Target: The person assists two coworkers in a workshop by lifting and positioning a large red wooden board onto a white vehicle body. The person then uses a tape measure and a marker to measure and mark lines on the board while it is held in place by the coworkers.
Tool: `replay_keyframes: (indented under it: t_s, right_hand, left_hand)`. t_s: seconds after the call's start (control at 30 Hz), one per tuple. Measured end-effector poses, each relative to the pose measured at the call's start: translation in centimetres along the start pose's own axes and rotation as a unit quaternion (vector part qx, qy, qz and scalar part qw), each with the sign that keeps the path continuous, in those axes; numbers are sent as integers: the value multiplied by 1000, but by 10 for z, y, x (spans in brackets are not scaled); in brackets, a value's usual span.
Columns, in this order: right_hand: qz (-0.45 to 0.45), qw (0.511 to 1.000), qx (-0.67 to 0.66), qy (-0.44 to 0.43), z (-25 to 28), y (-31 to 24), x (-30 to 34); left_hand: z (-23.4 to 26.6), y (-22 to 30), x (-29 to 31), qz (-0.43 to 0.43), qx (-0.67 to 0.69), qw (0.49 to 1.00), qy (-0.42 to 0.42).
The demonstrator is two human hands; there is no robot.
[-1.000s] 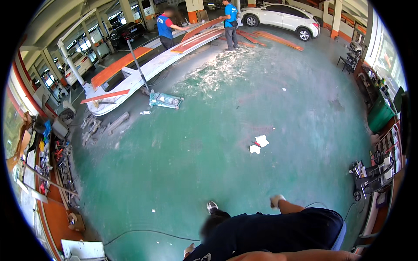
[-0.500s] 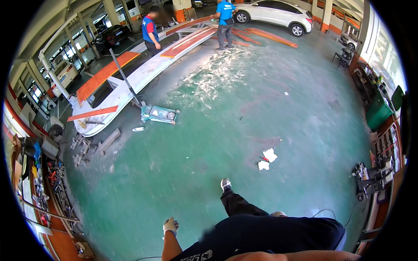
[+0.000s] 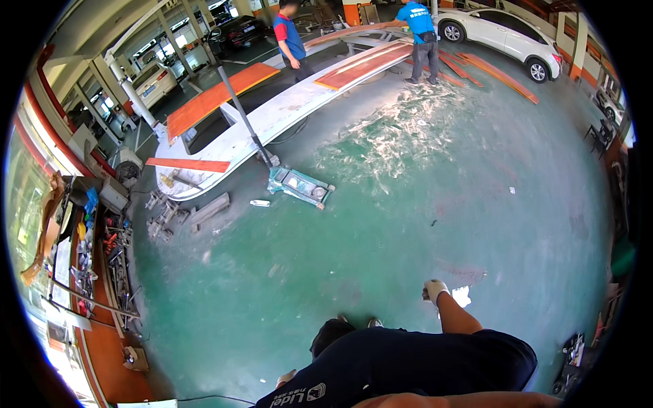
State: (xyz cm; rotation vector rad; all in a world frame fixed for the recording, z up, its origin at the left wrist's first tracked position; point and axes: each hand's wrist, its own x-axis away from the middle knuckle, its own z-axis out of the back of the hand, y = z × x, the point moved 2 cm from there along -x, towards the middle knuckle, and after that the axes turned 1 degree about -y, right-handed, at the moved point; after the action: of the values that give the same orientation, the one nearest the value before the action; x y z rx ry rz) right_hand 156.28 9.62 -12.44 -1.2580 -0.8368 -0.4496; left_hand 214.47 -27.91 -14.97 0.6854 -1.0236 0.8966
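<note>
White, flat scrap of paper or cloth (image 3: 461,296) lies on the green floor (image 3: 340,238), just beyond your right forearm and beside your right hand (image 3: 434,290). That hand wears an off-white glove and looks loosely curled; you cannot tell from here whether it grips anything. Your gloved left hand (image 3: 286,378) shows only in part past your dark shirt, so its state cannot be told.

Should you handle the scrap, pinching a raised edge would likely serve better than pressing with the palm. Thin material could slide underfoot, so place your shoes (image 3: 375,322) beside it, and mind the thin black cable (image 3: 218,396) at your lower left.

The floor is scuffed and worn. Ahead of you stands a teal metal floor jack (image 3: 299,187) with its long dark handle tilted up; give that handle room. Past it runs a long white metal ramp frame (image 3: 279,112) bearing orange-red boards (image 3: 221,98), with pale powdery streaks (image 3: 388,129) on the floor alongside.

Farther off, one co-worker in a blue vest with red sleeves (image 3: 291,44) and another in a bright blue shirt (image 3: 416,19) stand by the frame, near a white car (image 3: 503,39).
</note>
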Motion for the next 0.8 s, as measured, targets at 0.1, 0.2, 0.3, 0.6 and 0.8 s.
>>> replay_keyframes:
  t_s: [0.1, 0.2, 0.3, 0.6, 0.8]
  right_hand:
    - [36, 999, 24, -21, -25, -65, -21]
    - [5, 998, 65, -17, -46, -76, -68]
    - [-39, 948, 311, -45, -30, -40, -98]
    - [-10, 794, 598, -112, -78, -83, -131]
    - [-24, 815, 573, -81, -93, -154, -186]
  left_hand:
    - [48, 39, -45, -13, 34, 999, 25]
    - [101, 78, -88, -40, 57, 995, 65]
    - [174, 122, -139, -107, 47, 985, 127]
    - [495, 221, -245, -121, 82, 971, 190]
    - [620, 349, -243, -104, 592, 787, 138]
